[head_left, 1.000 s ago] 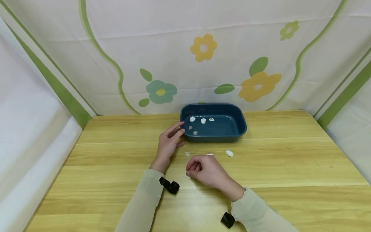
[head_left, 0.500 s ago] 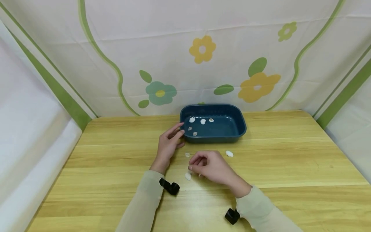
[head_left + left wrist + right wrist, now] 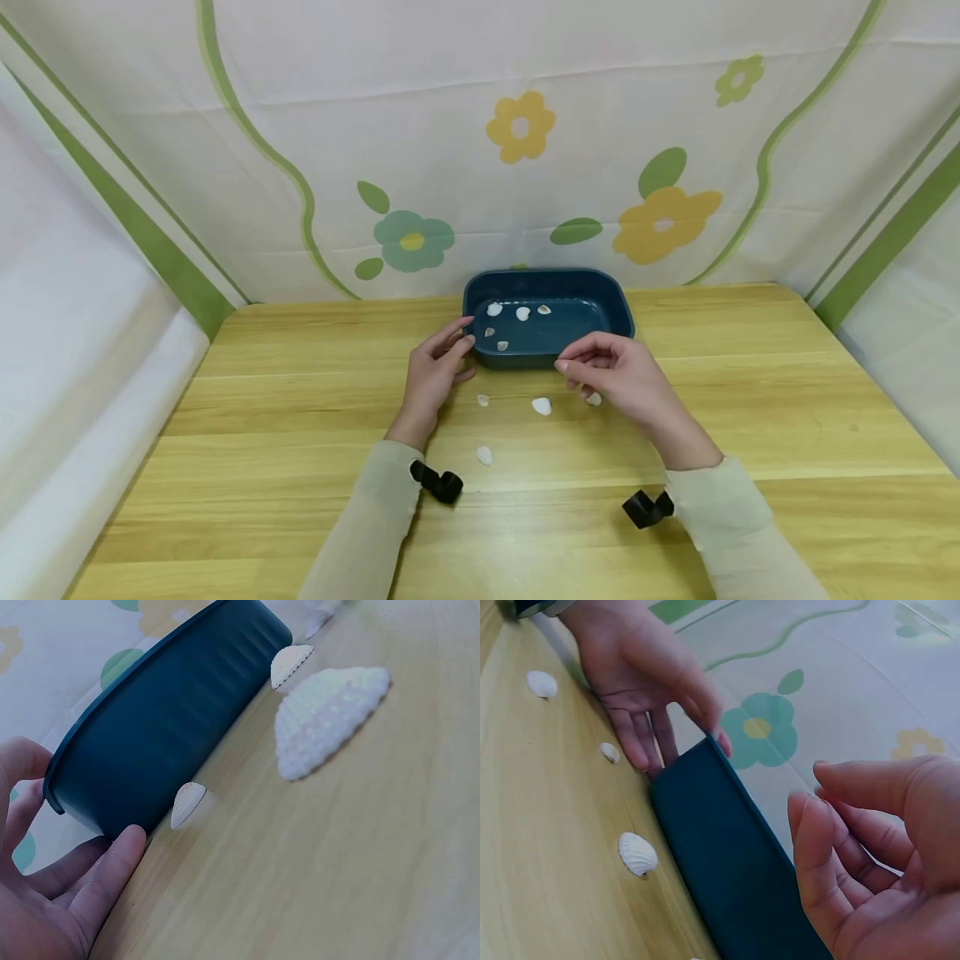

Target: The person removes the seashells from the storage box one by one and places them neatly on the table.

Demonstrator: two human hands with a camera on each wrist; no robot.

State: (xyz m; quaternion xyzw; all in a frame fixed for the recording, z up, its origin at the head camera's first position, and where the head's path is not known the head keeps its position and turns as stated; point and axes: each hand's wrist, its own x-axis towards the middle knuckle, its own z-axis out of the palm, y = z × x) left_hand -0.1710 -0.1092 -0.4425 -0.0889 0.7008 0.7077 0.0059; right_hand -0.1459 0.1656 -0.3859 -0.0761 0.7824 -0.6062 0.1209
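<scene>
At the back of the table, a dark blue plastic tray has several small seashells inside, among them a white seashell. My left hand grips its left end, fingertips over the rim and lower fingers against the outer wall. My right hand is raised by the front right rim, thumb and fingertips drawn together; I cannot tell whether something tiny is between them. On the wood lie a ribbed white seashell, a small seashell, a nearer seashell and a partly covered seashell.
The wooden table runs back to a white cloth backdrop printed with flowers, right behind the tray. A white cloth side borders the left. Black wrist cameras sit on both cuffs.
My right hand has risen from beside the nearest seashell and moved right and away to the tray's front rim, uncovering the ribbed seashell. The left hand stays on the tray.
</scene>
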